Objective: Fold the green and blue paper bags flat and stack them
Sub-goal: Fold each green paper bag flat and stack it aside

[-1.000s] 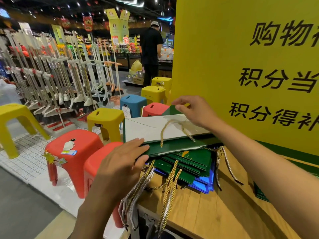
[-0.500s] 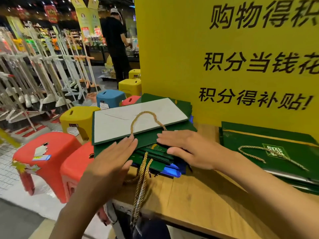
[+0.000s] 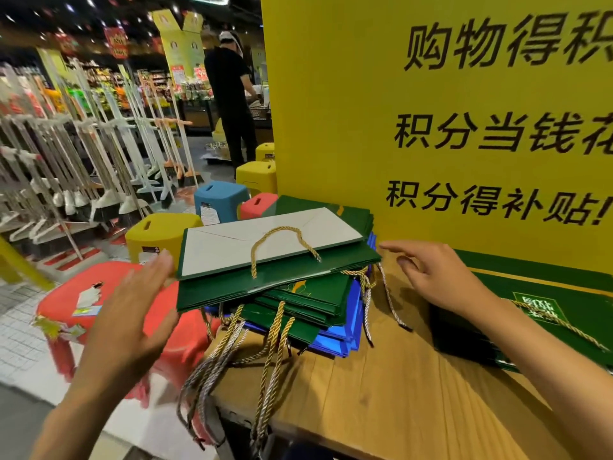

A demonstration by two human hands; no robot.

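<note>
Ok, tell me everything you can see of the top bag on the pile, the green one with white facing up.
The top bag is dark green paper, folded flat, its white panel turned up with faint creases. A gold twisted rope handle loops across the white. It lies level on the pile of green and blue bags on the wooden table. The left hand, open and blurred, is at its left corner, contact unclear; the right hand, open, hovers off its right corner.

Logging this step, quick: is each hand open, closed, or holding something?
Left hand: open, holding nothing, beside the folded green paper bag.
Right hand: open, holding nothing.
</note>
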